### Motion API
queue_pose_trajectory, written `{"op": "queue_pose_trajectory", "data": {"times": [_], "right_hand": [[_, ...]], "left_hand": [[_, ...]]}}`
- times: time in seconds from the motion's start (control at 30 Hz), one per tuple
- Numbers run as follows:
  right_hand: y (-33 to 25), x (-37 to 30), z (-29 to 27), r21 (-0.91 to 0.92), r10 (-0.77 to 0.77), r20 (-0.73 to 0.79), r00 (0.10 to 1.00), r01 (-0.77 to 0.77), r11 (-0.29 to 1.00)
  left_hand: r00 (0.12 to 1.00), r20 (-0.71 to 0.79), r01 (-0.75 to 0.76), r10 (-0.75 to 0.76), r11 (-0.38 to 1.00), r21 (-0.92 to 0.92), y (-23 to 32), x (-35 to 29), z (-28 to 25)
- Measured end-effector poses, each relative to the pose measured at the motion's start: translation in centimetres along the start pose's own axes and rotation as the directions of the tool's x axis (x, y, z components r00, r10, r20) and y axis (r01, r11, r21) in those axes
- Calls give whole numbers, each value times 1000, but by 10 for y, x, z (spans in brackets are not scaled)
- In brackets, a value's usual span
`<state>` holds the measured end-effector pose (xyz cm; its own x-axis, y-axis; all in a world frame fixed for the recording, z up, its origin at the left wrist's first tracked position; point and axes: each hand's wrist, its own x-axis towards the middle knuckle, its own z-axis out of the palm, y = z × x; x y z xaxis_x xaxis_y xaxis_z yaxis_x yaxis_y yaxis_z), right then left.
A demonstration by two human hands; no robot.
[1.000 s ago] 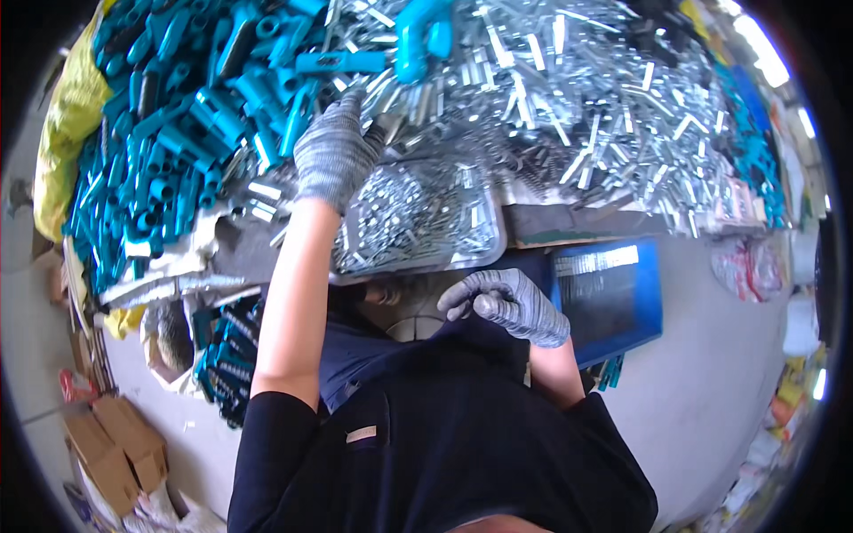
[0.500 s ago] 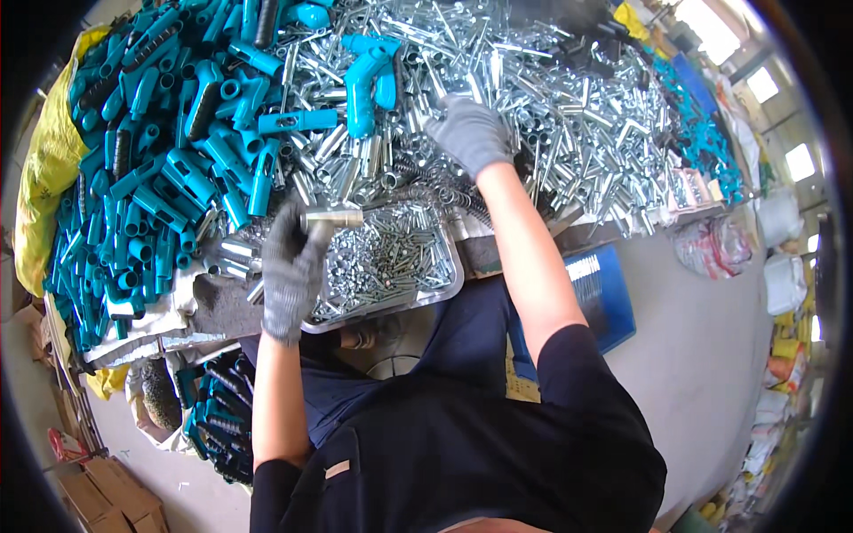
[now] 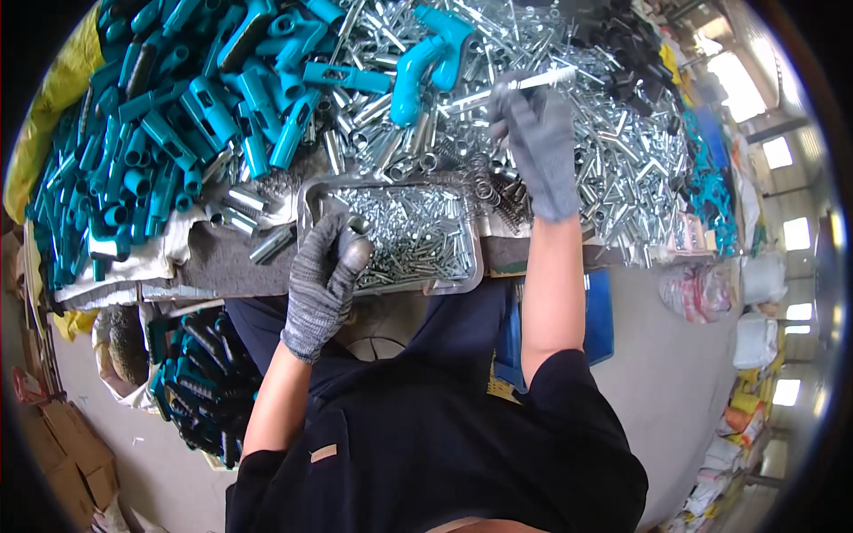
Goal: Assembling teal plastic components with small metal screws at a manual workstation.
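Observation:
My left hand (image 3: 318, 289), in a grey knit glove, is closed around a short metal tube (image 3: 359, 225), whose open end shows above the fingers. It is over the left edge of a clear plastic tray (image 3: 477, 253) of small screws (image 3: 413, 222). My right hand (image 3: 545, 155), also gloved, pinches a slim shiny metal rod (image 3: 549, 77) above the heap of loose metal parts (image 3: 613, 147). Part of the rod is hidden by the fingers. Dark coil springs (image 3: 487, 186) lie between the tray and my right wrist.
Teal tool housings (image 3: 169, 124) are piled at the left, and a separate teal housing (image 3: 416, 75) rests on the metal parts. Several metal tubes (image 3: 240, 218) lie left of the tray. Below the table stand a blue bin (image 3: 600, 315) and a sack of teal-and-black parts (image 3: 200, 382).
My right hand has come up from the metal heap with the rod in it. My left hand has turned the tube from lying sideways to end-on. The whole view has shifted.

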<state>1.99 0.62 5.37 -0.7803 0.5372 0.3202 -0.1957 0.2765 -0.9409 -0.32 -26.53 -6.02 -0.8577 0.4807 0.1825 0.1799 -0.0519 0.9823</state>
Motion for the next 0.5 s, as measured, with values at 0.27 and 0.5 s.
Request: {"op": "queue_pose_trajectory", "data": {"times": [0.27, 0.5], "right_hand": [[-21, -71, 33, -34, 179, 454, 873, -184, 982], [-17, -101, 64, -140, 141, 584, 800, -72, 988]], "left_hand": [[998, 61, 0, -1, 1000, 26, 13, -6, 9], [970, 240, -57, 39, 996, 65, 41, -2, 4]]}}
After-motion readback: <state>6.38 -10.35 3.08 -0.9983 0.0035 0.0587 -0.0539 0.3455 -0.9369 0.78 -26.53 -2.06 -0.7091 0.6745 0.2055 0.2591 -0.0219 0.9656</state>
